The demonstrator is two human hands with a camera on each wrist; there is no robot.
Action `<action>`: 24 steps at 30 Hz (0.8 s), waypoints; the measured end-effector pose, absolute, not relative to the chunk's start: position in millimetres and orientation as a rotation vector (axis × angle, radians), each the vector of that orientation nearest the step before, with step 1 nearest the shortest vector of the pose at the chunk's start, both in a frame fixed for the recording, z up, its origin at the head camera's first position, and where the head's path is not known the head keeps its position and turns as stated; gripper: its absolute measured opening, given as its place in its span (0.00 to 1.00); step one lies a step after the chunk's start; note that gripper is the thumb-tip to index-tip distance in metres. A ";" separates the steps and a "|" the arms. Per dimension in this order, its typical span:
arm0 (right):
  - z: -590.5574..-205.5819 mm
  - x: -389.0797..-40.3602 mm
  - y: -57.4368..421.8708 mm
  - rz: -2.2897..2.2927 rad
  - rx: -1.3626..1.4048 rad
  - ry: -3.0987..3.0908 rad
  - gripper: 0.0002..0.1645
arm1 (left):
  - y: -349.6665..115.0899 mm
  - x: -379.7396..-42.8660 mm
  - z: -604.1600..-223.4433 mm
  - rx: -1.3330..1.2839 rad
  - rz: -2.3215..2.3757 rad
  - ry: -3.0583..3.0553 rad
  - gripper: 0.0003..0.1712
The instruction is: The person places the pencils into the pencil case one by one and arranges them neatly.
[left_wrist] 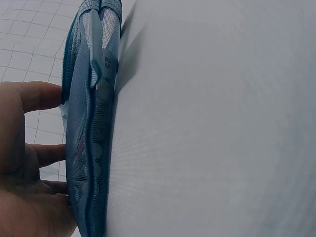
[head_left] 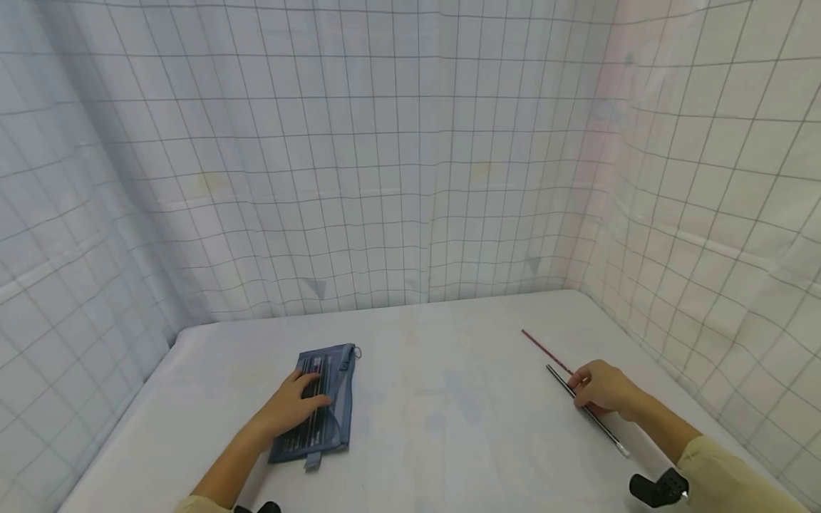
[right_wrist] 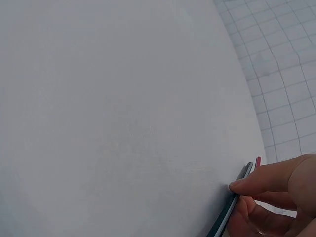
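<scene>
On the left of the table lies a blue mesh zip pouch (head_left: 343,420) with several slim, dark, stick-like things inside. My left hand (head_left: 290,410) rests on it with fingers spread, and in the left wrist view the fingertips touch its face. At the right, my right hand (head_left: 605,388) pinches a dark pencil (head_left: 601,426) with a white end between thumb and fingers. The right wrist view shows the pencil (right_wrist: 225,215) slanting low over the white surface. Just beyond it lies a thin red pencil-like stick (head_left: 545,350), its near end hidden by the right hand.
The white-covered table (head_left: 423,427) meets grid-patterned curtains (head_left: 398,178) at the back and both sides. A metal ring (head_left: 358,353) hangs at the pouch's far corner, and a fabric tab (head_left: 312,462) sticks out at its near edge.
</scene>
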State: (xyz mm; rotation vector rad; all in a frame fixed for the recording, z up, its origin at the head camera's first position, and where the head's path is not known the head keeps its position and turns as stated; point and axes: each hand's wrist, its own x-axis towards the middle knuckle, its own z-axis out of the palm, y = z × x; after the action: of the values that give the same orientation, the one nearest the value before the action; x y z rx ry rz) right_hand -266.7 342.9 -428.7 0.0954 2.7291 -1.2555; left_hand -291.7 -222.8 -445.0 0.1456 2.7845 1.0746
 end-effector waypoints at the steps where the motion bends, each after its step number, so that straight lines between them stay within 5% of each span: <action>1: -428.2 -267.4 343.5 -1.271 0.096 2.714 0.17 | -222.5 -291.4 -444.9 0.143 1.074 2.784 0.45; 24: -418.3 -286.3 325.7 -1.687 0.181 2.369 0.21 | -221.6 -287.7 -442.2 0.155 1.087 2.786 0.45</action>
State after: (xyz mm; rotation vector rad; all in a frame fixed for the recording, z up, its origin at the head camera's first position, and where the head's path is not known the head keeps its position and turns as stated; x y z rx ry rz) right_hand -286.3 325.7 -418.3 0.1808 2.3688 -1.6873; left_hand -287.7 -221.6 -442.2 0.1551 2.7857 1.0872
